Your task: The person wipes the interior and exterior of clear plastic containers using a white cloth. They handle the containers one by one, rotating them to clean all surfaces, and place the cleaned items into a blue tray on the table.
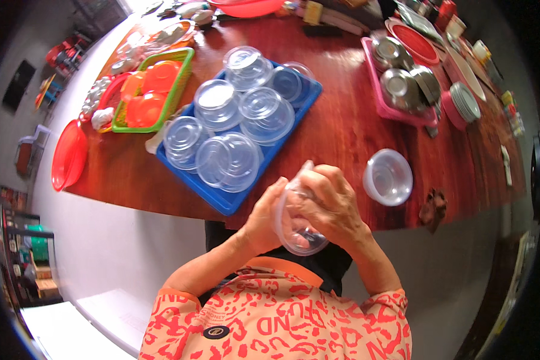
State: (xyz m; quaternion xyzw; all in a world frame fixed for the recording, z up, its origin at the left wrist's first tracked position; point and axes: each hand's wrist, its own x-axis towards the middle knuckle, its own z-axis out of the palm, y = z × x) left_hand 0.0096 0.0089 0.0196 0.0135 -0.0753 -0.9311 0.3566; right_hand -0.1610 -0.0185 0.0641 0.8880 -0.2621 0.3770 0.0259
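Note:
Close to my body, past the table's front edge, my left hand (265, 216) holds the side of a clear plastic bowl (303, 245), tilted so its rim faces left. My right hand (330, 204) is on the same bowl, its fingers bent at the wall and partly inside. To the left a blue tray (227, 204) bears several clear plastic bowls (267, 117), many of them upside down. Right of my hands, another translucent plastic bowl (388, 177) stands on the wooden table (333, 135), its mouth upward.
A green basket (186, 67) of orange bowls stands at the left, beside a red basin (67, 155). At the right are a pink basket (378, 101) of metal bowls and stacked white dishes (463, 103). A brown crumpled thing (433, 207) lies near the front edge.

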